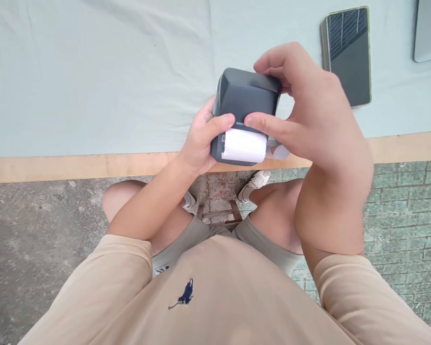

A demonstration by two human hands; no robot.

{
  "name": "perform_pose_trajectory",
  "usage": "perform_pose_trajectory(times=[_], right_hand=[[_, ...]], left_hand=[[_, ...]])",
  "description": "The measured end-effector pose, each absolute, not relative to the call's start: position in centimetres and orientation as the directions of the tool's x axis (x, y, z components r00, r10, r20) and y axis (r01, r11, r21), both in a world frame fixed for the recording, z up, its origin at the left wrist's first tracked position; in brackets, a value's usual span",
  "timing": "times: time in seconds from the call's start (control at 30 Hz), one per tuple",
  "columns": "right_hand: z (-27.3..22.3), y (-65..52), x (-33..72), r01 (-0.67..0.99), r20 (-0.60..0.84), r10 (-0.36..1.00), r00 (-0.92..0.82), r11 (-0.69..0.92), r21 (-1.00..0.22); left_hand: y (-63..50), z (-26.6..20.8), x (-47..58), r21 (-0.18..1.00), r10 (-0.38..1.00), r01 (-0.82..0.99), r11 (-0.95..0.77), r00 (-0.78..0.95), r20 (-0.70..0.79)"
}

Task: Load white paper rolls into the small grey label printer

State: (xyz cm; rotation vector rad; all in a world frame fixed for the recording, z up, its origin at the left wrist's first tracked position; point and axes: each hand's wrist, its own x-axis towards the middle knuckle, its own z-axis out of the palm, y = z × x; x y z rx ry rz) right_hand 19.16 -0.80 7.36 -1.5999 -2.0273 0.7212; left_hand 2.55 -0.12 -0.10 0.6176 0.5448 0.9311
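A dark grey handheld label printer (253, 98) is held just above the table's front edge. White label paper (244, 145) lies across its near end, and a rounded pale piece shows at its right side, partly behind my right hand. My left hand (205, 136) is wrapped round the printer's left side, thumb on the top face; its other fingers are hidden beneath. My right hand (309, 105) is closed about the right side, its thumb on the top near the printed lettering and its bent fingers at the far right corner.
A dark-screened phone (350, 62) in a clear-edged case lies on the pale cloth (104, 76) at the right. A grey flat object (428, 31) is cut off at the upper right corner. The wooden table edge (75, 167) runs before my knees.
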Motion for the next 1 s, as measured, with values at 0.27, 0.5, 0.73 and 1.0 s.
perform_pose_trajectory(times=[0.27,0.5,0.73,1.0], right_hand=[[7.2,-0.7,19.6,0.783,0.019,0.961,-0.277,0.237,-0.575],[7.5,-0.8,20.4,0.733,0.012,0.922,-0.386,0.315,-0.603],[8.3,-1.3,18.9,0.794,0.419,0.907,-0.029,0.276,-0.542],[8.2,-1.6,18.7,0.847,0.167,0.978,-0.122,0.19,-0.496]], left_hand=[[0.4,-0.3,2.5,0.617,0.854,-0.629,0.473,0.499,-0.146],[0.3,-0.4,2.8,0.625,0.891,-0.646,0.437,0.405,-0.205],[0.3,-0.5,2.8,0.582,0.886,-0.685,0.438,0.438,-0.152],[-0.1,-0.4,2.7,0.644,0.864,-0.61,0.461,0.473,-0.171]])
